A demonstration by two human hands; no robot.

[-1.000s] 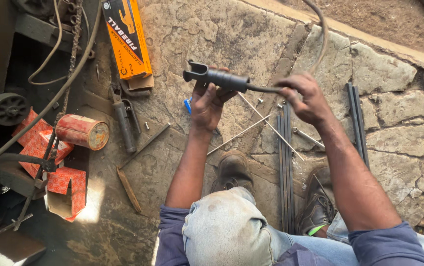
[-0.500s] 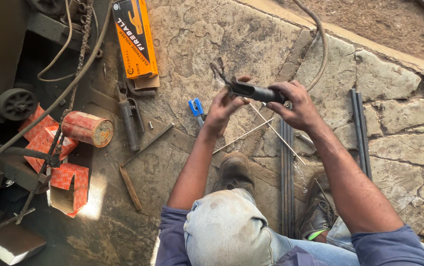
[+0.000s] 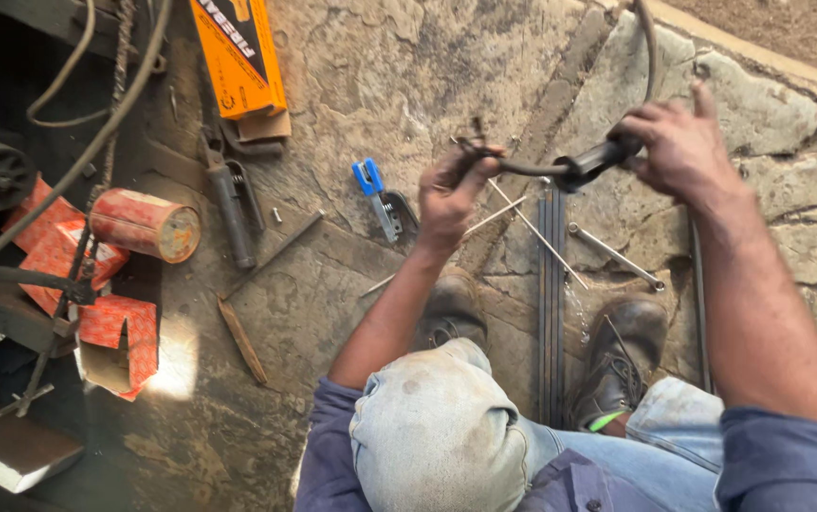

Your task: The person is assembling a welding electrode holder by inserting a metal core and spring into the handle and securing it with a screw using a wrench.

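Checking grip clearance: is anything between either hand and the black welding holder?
Nothing visible. Both hands are already on the holder: the left hand grips its jaw end, the right hand its handle where the cable leaves. The rods lie below on the stone floor.

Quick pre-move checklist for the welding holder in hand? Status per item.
1. Left hand on clamp end of black welding electrode holder: ok.
2. Right hand gripping holder handle: ok.
3. Rod seated in clamp: cannot tell, fingers cover it.
4. Thin loose welding rods within reach on stone floor: ok.
5. Dark leather boots apart from long flat steel bars: not ok, bars run between them.
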